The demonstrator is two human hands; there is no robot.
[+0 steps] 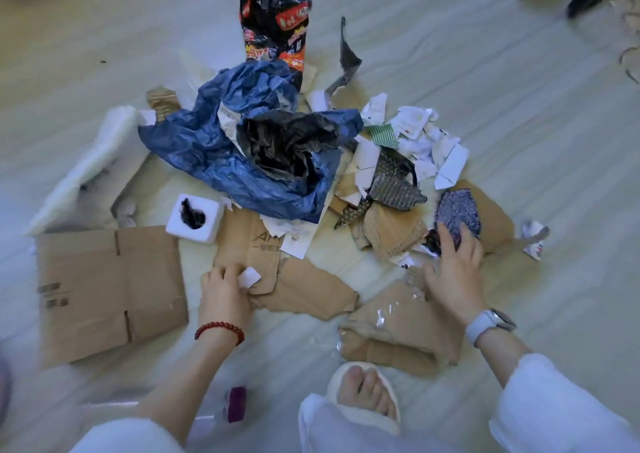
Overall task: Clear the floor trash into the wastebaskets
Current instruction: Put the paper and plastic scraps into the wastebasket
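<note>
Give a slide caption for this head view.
Left hand pinches a white scrap on torn cardboard; right hand reaches into the floor trash pile.

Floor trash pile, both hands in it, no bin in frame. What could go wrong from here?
1. The left hand pinches only a small white scrap; the torn cardboard beneath may stay behind.
2. The right hand rests open on loose paper scraps; a sweep could scatter them.
3. The crumpled blue bag covers other litter, so pieces may be missed.

Matt brown cardboard sheet, crinkled glossy blue plastic bag, white foam block
</note>
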